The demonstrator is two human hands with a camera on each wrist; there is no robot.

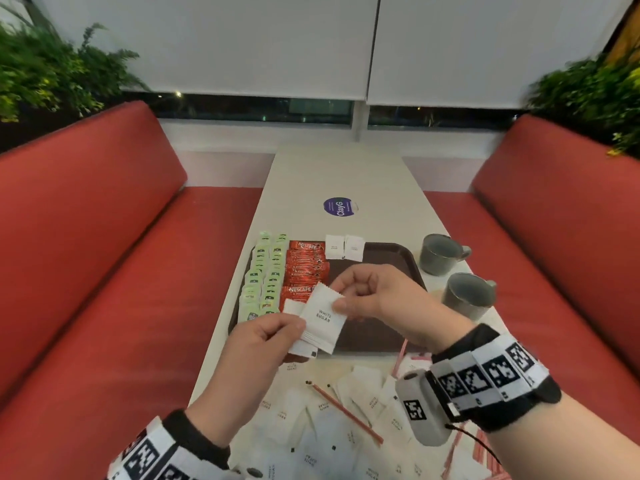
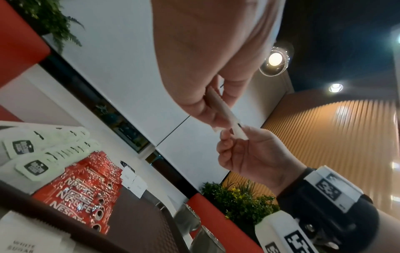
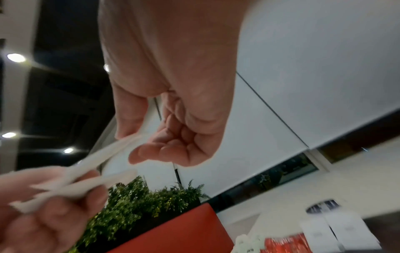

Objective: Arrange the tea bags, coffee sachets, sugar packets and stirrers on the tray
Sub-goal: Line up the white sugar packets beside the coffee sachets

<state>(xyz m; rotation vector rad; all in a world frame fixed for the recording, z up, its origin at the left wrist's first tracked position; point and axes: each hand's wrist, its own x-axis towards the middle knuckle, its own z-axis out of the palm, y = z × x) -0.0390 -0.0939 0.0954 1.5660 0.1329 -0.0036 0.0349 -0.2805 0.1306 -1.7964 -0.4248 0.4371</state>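
A dark brown tray [image 1: 388, 252] lies on the table with two rows of green tea bags [image 1: 263, 278], a column of red coffee sachets [image 1: 306, 268] and two white sugar packets [image 1: 344, 247] at its far edge. Above the tray's near side my left hand [image 1: 277, 329] grips a small stack of white sugar packets [image 1: 320, 322]. My right hand [image 1: 341, 301] pinches the top packet's upper corner between thumb and forefinger. Edge-on, the packets [image 2: 227, 113] [image 3: 90, 164] show between both hands in the wrist views. Many loose sugar packets [image 1: 346, 427] and thin red stirrers [image 1: 349, 415] lie near me.
Two grey cups [image 1: 441, 252] [image 1: 465, 294] stand to the right of the tray. A purple round sticker [image 1: 339, 206] sits farther along the narrow white table [image 1: 339, 171]. Red benches [image 1: 86, 237] flank the table on both sides.
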